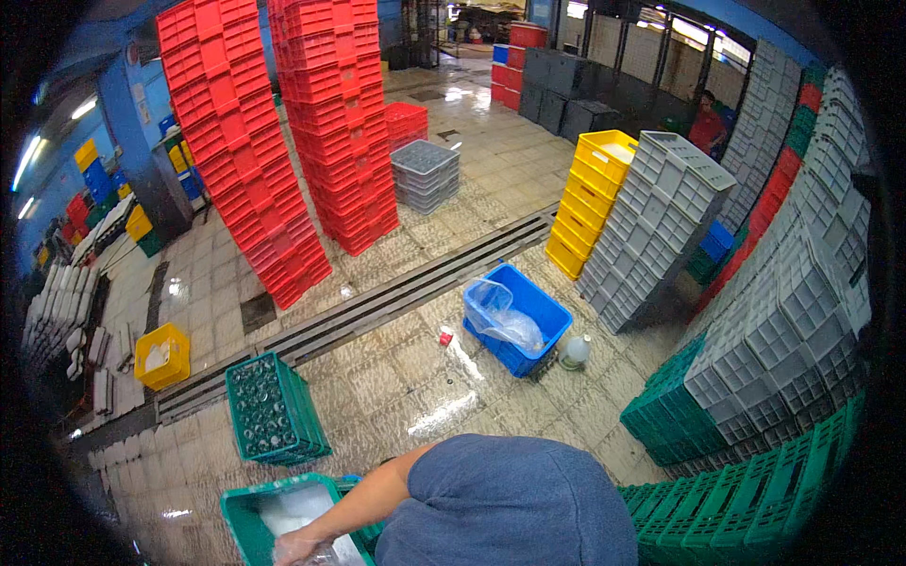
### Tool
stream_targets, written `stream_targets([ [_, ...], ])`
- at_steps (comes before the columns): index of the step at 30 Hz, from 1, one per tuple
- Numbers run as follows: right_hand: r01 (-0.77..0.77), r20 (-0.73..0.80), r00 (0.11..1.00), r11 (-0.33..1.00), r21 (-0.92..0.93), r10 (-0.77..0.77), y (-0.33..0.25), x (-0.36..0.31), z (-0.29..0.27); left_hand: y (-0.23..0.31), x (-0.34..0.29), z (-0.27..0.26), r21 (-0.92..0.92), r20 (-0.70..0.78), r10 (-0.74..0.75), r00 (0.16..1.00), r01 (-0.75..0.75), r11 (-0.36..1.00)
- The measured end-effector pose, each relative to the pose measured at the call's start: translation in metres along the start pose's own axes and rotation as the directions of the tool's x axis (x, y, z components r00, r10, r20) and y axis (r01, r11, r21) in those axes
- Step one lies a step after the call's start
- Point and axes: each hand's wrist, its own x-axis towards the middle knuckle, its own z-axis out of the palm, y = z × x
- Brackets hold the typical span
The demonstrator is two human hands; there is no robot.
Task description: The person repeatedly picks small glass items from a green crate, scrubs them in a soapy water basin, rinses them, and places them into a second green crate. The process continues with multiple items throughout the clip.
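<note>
"In the head view, where are the hands?"
"The right hand (298, 544) reaches into the green tub (233, 515), over whitish contents (293, 505), at the lower edge. The left is out of sight."
"Gripping anything?"
"Something clear shows beside its fingers; whether they pinch it, I cannot tell."
"Nearby?"
"A green crate (307, 424) of round glassy things (262, 406), just beyond."

Near bin (242, 528) is green with white inside, filled crate (309, 415) green, tub (495, 349) blue, small crate (165, 377) yellow, crate towers (335, 141) red, short stack (578, 208) yellow, adjacent stack (642, 231) grey in raised grid pattern, shirt (510, 500) plain slate blue, and floor (377, 396) beige in square tiles.
</note>
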Motion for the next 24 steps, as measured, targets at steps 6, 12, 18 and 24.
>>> stream_targets([
  [6,-0.671,-0.076,0.597,0.549,0.498,0.799,-0.034,-0.002,-0.027,-0.006,0.044,0.033,0.132,0.094,-0.072,0.993,0.059,0.989],
  [12,-0.874,0.099,0.171,0.105,0.475,0.98,-0.025,0.036,-0.052,-0.013,0.015,0.0,0.074,0.041,-0.04,0.998,0.037,0.997],
  [18,-0.821,-0.056,-0.034,0.004,0.572,0.998,0.002,0.048,-0.007,0.032,-0.04,-0.024,0.203,-0.261,0.587,0.766,-0.551,0.809],
  [24,-0.613,0.151,0.02,-0.108,0.783,0.988,-0.017,0.111,0.089,0.115,-0.065,-0.059,0.306,-0.604,0.256,0.755,-0.076,0.949],
])
